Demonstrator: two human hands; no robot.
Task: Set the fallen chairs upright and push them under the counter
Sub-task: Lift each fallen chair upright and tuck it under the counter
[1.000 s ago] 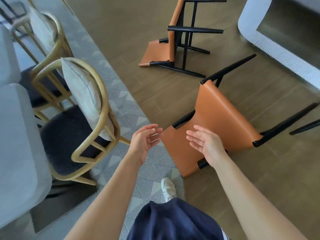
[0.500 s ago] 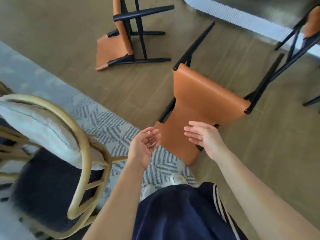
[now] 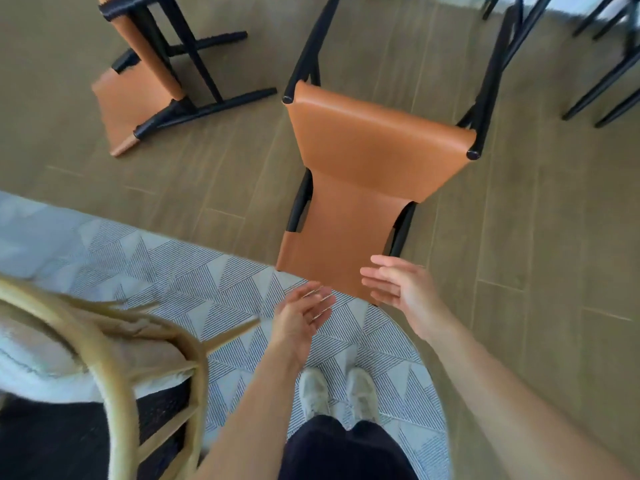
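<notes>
Just ahead of the fingers of the right hand lies the nearer fallen chair, tan leather on a black frame. It is tipped over on the wooden floor, its narrow leather end toward the person and its black legs pointing away. That near end reaches the border of the patterned rug.

The right hand's fingers are straight and slightly spread, palm turned leftward. They overlap the leather's near edge in the view, but whether they touch it cannot be told. The left hand hovers beside it over the rug, just short of the chair, palm facing right, fingers loosely extended and a little apart, holding nothing.

Well beyond the left fingers, out to the left, the second fallen chair lies tipped over on the floor. Far past the right fingers, the black legs of other chairs show. Left of the left forearm is a blurred rattan armchair with a pale cushion. Beneath the hands, two pale shoes stand on the rug.
</notes>
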